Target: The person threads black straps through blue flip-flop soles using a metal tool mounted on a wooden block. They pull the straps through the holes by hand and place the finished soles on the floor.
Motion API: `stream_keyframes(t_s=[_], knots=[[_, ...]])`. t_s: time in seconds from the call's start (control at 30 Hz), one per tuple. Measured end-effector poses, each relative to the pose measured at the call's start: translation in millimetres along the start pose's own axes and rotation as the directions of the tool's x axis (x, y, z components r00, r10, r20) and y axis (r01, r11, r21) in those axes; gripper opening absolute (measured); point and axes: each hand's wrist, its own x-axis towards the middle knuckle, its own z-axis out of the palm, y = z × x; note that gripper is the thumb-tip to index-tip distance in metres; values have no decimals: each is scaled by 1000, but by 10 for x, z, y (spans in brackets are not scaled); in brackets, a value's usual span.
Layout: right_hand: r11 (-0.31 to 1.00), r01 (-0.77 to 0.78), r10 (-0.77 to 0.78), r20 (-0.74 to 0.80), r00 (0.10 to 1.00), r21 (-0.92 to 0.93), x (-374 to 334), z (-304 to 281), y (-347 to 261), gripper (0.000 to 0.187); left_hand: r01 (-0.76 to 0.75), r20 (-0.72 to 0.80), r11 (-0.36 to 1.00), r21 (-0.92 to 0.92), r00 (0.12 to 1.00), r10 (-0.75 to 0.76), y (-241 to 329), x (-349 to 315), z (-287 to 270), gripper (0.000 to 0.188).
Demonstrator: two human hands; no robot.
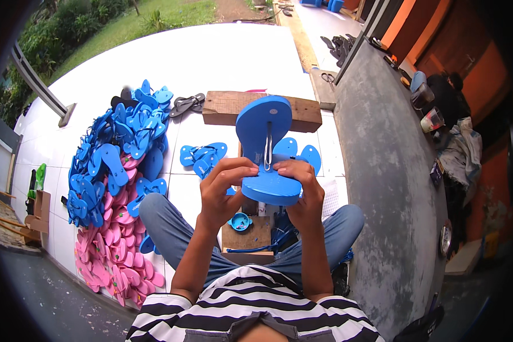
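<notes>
Both my hands hold a blue flip-flop sole (264,128) up in front of my lap, bent so one end faces me. My left hand (225,179) grips its left edge, fingers curled and thumb underneath. My right hand (303,182) grips the right edge the same way. A thin, bright metal loop (268,149) stands along the sole's middle; I cannot tell how it is fixed. Below sit a small teal bowl (241,222) on a wooden board (248,236) and blue straps (282,231). Behind lie several blue flip-flops (202,157).
To my left is a big pile of blue flip-flops (111,162) and pink flip-flops (117,251). A wooden beam (225,108) lies ahead on white tiles, beside dark sandals (187,105). A grey concrete ledge (387,171) runs along my right, with a cup (432,119) and sack beyond.
</notes>
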Motion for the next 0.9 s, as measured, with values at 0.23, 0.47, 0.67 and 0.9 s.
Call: stream_keyframes(t_s=[0.23,0.47,0.67,0.9], knots=[[930,-304,295,-72,953,-206,39,28,-137,53,302,-46,945,-125,950,-309,284,335,115,29],[885,-422,345,-330,879,-197,483,235,157,84,362,-104,932,-4,927,-360,-39,818,212,22],[859,-507,453,-350,820,-75,-81,188,358,73,421,-190,895,149,900,-392,-277,98,159,15],[658,-743,744,52,667,121,-1303,511,407,30,764,229,643,48,618,-752,-512,-1304,406,22]])
